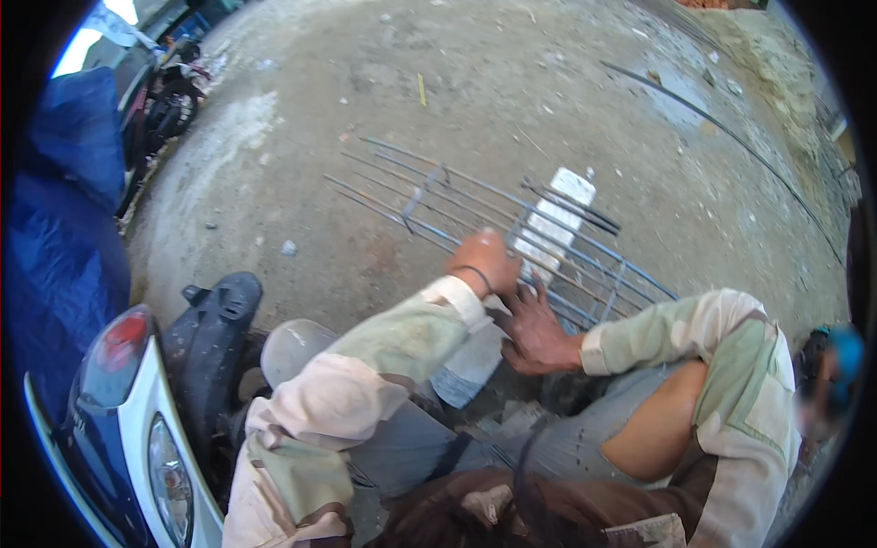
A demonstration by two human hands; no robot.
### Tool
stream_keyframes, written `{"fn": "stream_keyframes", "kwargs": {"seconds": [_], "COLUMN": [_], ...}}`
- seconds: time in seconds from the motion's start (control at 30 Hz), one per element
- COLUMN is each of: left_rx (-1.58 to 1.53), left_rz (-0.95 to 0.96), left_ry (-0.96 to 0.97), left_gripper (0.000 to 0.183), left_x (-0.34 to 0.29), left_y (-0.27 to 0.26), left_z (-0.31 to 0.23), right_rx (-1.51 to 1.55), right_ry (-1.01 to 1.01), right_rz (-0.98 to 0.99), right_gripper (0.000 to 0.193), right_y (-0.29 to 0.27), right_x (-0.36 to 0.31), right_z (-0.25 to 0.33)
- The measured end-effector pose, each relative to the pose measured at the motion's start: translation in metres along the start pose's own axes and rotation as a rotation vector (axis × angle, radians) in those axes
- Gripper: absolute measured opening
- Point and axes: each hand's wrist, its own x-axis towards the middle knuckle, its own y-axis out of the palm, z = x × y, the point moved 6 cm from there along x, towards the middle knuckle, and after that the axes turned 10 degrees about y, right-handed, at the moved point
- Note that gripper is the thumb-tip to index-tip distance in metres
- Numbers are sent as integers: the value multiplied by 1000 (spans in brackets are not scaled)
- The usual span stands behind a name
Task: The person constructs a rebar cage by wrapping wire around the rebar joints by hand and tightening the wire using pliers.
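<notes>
A long steel rebar cage, made of several thin bars and squarish stirrups, stretches across in front of me. It passes over a pale white block. My left hand is closed around the near side of the cage, around its middle. Just below and to the right, my right hand is against the same bars, its fingers bent in near the left hand. Whatever those fingers pinch is hidden. Two short dark bars lie across the far part of the block. Another pale slab sits below my hands.
A motorbike's rear with a red tail light and black mudguard stands close at left. Behind it hangs a blue tarp. A long dark rod lies on the dirt ground at far right. Another person shows at the right rim.
</notes>
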Motion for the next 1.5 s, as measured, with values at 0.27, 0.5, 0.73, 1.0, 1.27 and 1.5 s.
{"fn": "stream_keyframes", "kwargs": {"seconds": [0.27, 0.5, 0.73, 1.0, 1.27, 1.5], "left_rx": [464, 340, 124, 386, -808, -2028], "left_rz": [134, -70, -235, -314, -843, -373], "left_ry": [200, 270, 401, 421, 119, -329], "left_gripper": [29, 27, 41, 49, 29, 17], "left_x": [17, -1, -66, -87, -123, -55], "left_y": [35, 38, 74, 97, 85, 131], "left_z": [-93, -72, -59, -56, 10, 60], "right_rx": [350, -235, 655, 10, 115, 429], "right_ry": [79, -520, 57, 198, 292, 682], "right_rz": [229, 654, 853, 95, 4, 45], "right_gripper": [49, 38, 25, 21, 21, 21], "right_y": [24, -7, -122, -70, -56, -57], "right_x": [-4, -17, 20, 65, 74, 66], "right_z": [-1, 16, 0, -24, -31, -44]}}
